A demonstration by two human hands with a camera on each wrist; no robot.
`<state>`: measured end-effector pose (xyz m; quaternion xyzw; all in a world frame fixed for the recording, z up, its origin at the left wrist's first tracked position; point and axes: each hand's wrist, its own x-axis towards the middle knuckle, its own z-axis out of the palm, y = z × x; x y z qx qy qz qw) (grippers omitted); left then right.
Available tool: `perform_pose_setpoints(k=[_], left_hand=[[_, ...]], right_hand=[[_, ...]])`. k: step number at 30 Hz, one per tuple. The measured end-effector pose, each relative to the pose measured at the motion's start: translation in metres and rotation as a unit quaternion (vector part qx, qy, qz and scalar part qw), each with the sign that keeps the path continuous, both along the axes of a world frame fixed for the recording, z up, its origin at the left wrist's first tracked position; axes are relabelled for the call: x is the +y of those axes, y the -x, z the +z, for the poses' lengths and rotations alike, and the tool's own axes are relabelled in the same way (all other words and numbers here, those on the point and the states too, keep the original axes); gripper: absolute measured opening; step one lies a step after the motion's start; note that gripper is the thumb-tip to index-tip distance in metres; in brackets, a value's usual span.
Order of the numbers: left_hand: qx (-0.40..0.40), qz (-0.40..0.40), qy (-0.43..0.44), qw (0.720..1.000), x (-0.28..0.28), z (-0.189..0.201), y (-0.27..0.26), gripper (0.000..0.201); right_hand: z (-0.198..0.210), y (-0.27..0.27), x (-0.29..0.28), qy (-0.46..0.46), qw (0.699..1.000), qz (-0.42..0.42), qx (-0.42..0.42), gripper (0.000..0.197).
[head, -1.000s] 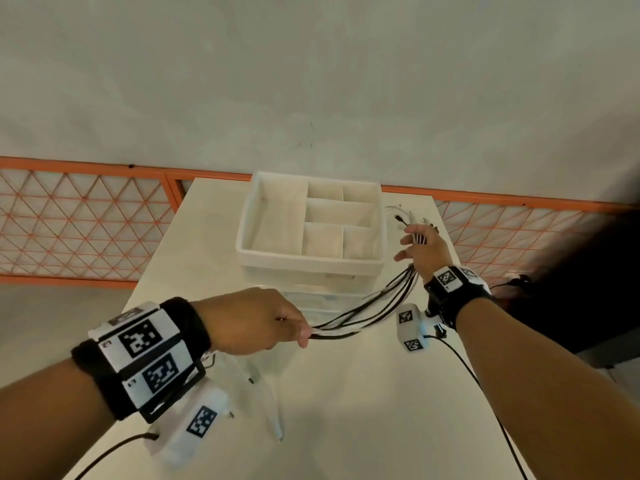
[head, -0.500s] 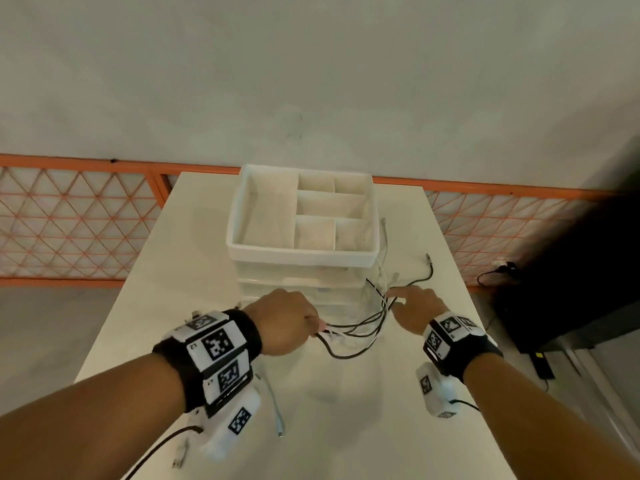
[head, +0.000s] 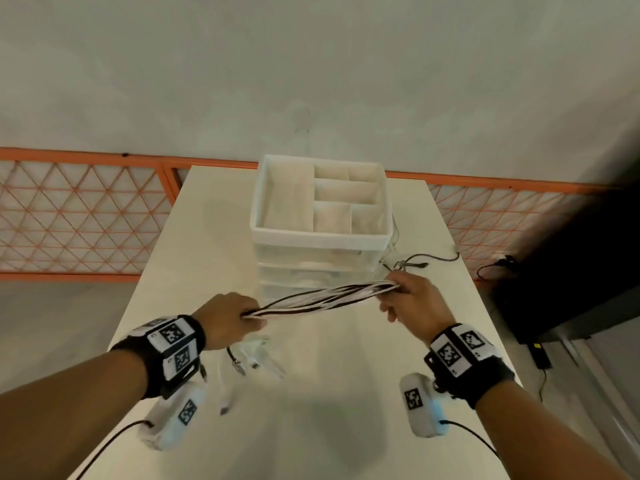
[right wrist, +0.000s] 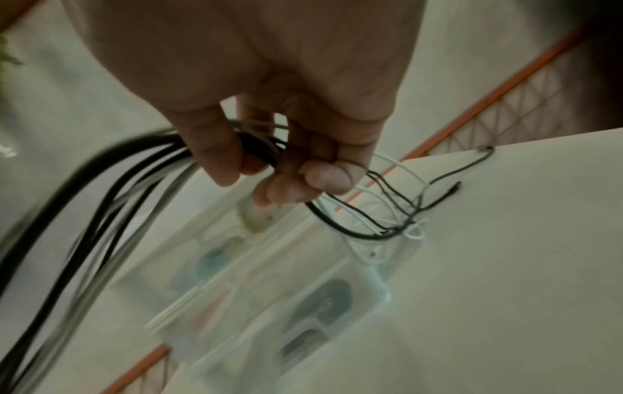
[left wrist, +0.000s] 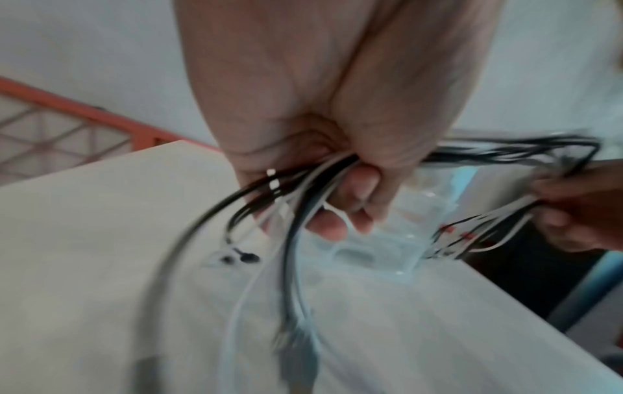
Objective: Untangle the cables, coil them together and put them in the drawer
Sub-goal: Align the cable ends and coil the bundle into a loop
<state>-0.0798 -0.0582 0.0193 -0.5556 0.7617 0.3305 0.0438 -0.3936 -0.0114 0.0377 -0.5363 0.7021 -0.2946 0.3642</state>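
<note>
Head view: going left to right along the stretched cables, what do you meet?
Left hand gripping one end → black and white cable bundle held in front of the clear drawer unit → right hand gripping the other end → loose cable ends on the table.

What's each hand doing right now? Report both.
Left hand: grips one end of the cables.
Right hand: grips the other end.
</note>
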Motion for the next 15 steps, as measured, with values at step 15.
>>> perform_pose_setpoints(k=[15], left_hand=[[0.086,0.054,0.097,0.99,0.019,0.045,-0.014,0.047]], right_hand=[[-0.033,-0.034,0.017,-0.168,0.921,0.21,0.283,0.086]])
